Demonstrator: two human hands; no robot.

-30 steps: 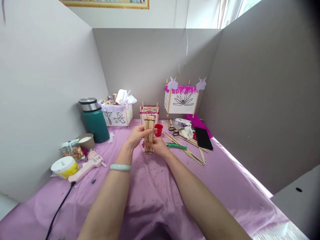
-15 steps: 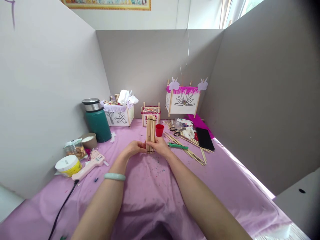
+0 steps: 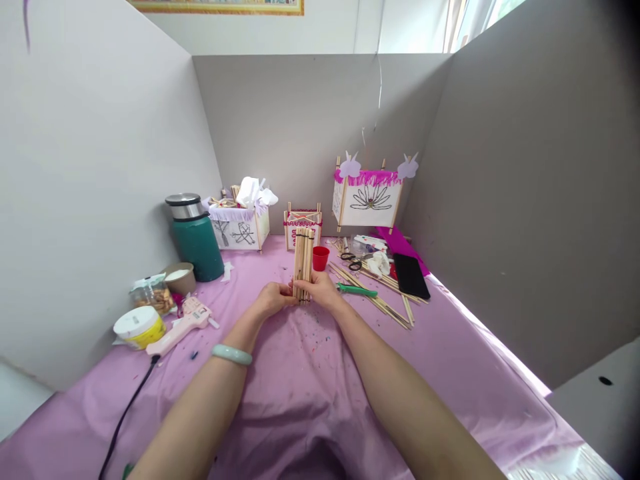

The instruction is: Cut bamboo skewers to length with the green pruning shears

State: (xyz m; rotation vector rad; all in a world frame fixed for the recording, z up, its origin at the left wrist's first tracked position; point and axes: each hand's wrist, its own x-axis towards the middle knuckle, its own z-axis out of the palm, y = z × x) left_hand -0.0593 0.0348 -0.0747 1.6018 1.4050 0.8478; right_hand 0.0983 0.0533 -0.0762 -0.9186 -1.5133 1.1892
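Note:
A bundle of thin wooden sticks stands upright, bound with dark thread near its top and foot. My left hand presses against its lower left side. My right hand wraps its lower right side, with the fingers in front. Both hands hold the bundle, and they hide part of its lower end. A pale green jade bangle sits on my left wrist. The nearest loose things are a red cup just behind the bundle and a green-handled tool right of my right hand.
Loose wooden sticks, scissors and a black pad lie to the right on the pink sheet. Paper lanterns stand behind. To the left are a hot glue gun, a white tub and a teal flask. Grey partitions enclose the bench.
My left hand has moved from across the front of the bundle to its lower left side. The bundle now stands straighter and slightly farther away, and the view has shifted a little.

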